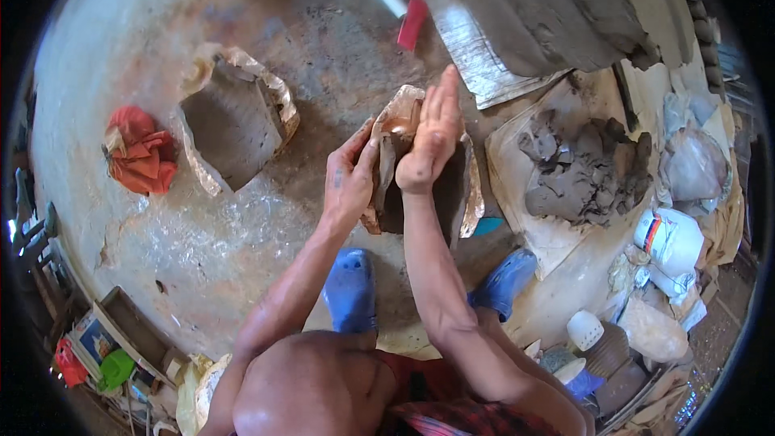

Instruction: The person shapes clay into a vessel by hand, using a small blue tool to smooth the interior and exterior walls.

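A pale, rough-edged mould point(475, 194) lined with dark grey clay stands on the floor between my feet. My left hand point(350, 178) grips its left wall, with thumb and fingers along the rim. Fingers stretched out and together, my right hand point(431, 139) lies flat over the mould, its edge against the clay near the far left part. That hand and forearm hide part of the inside. Farther left rests a second pale mould point(288, 113) with a smooth grey clay lining point(230, 125).
A crumpled red-orange cloth or bag point(141, 149) lies far left. On the right, torn grey clay lumps point(589, 169) sit on a pale sheet point(517, 202). Large clay slabs point(557, 8) hang over the upper right. A white tub point(670, 238) and bags stand at right; blue clogs point(351, 287) flank the mould.
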The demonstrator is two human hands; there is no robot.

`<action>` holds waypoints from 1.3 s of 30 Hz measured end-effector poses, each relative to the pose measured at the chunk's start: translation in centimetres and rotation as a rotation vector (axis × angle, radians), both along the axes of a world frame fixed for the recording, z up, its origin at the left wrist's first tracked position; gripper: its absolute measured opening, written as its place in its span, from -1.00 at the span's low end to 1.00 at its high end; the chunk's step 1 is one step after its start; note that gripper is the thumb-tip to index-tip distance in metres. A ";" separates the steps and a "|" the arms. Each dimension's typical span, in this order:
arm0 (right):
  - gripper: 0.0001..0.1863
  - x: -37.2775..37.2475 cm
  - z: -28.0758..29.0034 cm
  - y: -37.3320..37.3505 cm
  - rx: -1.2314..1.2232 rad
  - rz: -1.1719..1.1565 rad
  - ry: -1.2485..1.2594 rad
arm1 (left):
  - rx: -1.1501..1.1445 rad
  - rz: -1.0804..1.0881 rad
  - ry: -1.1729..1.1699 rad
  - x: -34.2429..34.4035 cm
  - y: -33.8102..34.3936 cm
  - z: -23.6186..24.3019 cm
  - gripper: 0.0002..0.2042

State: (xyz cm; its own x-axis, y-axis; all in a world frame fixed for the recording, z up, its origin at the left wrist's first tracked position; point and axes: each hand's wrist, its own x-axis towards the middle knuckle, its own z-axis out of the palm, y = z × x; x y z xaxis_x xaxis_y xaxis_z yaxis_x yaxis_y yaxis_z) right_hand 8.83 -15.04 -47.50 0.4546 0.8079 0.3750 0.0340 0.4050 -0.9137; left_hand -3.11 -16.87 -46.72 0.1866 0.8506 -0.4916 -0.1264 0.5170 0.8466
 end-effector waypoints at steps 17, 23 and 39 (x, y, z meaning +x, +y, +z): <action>-0.26 3.2 -0.4 -5.0 -0.131 -0.042 -0.537 | 0.176 -0.011 0.215 2.6 -0.4 1.9 -0.55; -0.52 4.1 -1.4 -9.2 -0.145 -0.181 -0.300 | 0.148 -0.030 0.310 3.8 -1.2 3.8 -0.56; -0.39 8.0 6.8 -7.8 -0.549 -0.375 -0.806 | 0.205 -0.019 0.227 1.4 -0.4 -0.3 -0.57</action>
State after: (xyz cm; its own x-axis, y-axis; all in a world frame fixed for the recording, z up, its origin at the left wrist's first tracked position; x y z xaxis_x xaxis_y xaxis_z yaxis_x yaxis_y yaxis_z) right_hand 16.83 -22.87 -40.73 0.4891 0.8180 0.3027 0.7532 -0.2211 -0.6195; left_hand -1.73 -17.27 -46.98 0.1087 0.9338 -0.3408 0.0859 0.3328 0.9391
